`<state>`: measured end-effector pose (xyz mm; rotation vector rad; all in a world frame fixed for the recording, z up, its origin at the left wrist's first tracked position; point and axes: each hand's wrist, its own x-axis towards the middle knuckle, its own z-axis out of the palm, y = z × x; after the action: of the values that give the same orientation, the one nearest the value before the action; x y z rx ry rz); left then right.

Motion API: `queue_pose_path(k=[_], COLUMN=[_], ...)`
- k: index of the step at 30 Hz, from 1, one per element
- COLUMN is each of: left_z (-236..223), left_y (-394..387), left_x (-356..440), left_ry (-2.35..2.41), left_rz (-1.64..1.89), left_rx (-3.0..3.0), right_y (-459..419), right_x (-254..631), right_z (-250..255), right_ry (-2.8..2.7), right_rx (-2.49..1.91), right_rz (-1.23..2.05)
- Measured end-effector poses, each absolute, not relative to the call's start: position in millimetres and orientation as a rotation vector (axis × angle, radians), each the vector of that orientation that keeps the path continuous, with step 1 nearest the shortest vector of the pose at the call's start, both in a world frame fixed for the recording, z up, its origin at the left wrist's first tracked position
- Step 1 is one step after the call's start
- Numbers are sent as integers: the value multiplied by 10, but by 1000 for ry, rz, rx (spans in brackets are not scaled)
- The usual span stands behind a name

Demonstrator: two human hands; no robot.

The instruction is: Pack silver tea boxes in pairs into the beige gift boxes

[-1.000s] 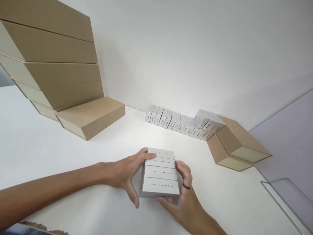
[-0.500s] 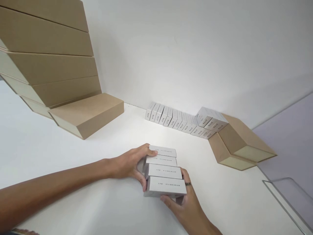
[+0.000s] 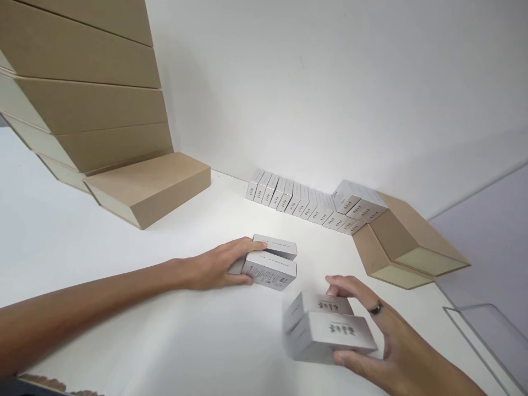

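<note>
Two small white cartons [image 3: 270,267] stand side by side on the white table, and my left hand [image 3: 223,264] grips them at their left ends, fingers over the far one and thumb at the near one. A narrow gap shows between their tops. To the right and nearer me, my right hand [image 3: 383,335] holds another pair of white cartons [image 3: 338,330], thumb on the near side and fingers round the far side. This pair is turned so that faces with dark printing point up; its left end is blurred by motion.
A long row of white cartons [image 3: 297,198] stands by the wall, with several more stacked at its right end. Brown boxes [image 3: 408,242] lie beside them. Larger brown boxes [image 3: 107,104] are stacked at left, one box [image 3: 152,181] lying in front. A wire frame [image 3: 474,335] is at right.
The four cartons that stood together have parted into two pairs. My right hand has carried the near pair rightward and turned it; my left hand has stayed with the far pair.
</note>
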<state>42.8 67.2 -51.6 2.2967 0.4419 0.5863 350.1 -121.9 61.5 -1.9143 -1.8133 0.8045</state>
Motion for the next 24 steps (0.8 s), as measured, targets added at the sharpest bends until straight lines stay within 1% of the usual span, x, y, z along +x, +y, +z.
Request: queue_pose_path(k=[4, 10, 12, 15, 18, 21, 24], left_z=[-502, -547, -543, -514, -500, -525, -569], left_y=[655, 646, 642, 637, 638, 653, 671], left_x=[431, 409, 402, 397, 399, 407, 411], left_ry=[466, 494, 493, 546, 600, 610, 611], left_rz=[581, 638, 638, 573, 534, 532, 561], left_rx=[2323, 2307, 2254, 2204, 2194, 2187, 2177], right_y=[-1078, -937, -955, -1025, -1145, -1268, -1330], right_x=[3329, 3079, 3124, 3252, 3357, 3392, 3405], right_z=[630, 666, 535, 202, -90, -182, -154], right_ry=[-1857, -1937, -1831, -1629, -1394, -1227, -1230], right_rx=[-1917, -1807, -1727, -1547, -1526, -1609, -1686], right_rz=[745, 805, 796, 736, 673, 677, 697])
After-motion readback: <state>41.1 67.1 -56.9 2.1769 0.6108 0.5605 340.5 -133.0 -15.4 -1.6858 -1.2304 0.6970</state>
